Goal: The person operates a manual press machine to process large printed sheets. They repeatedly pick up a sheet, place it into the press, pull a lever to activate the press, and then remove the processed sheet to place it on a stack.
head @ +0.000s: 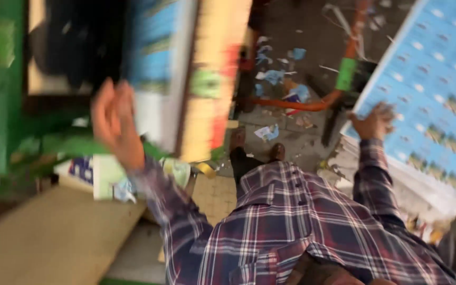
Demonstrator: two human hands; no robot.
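My left hand is raised in the air at the left, blurred, fingers apart and holding nothing; it is in front of a green machine frame and printed sheets. My right hand rests on the near corner of a tall stack of blue printed sheets at the right, fingers spread on the top sheet's edge. Whether it grips the sheet I cannot tell. Both arms wear a plaid shirt.
A wooden board lies at the lower left. Paper scraps litter the concrete floor ahead. An orange and green trolley handle stands beside the blue stack. My shoes show below.
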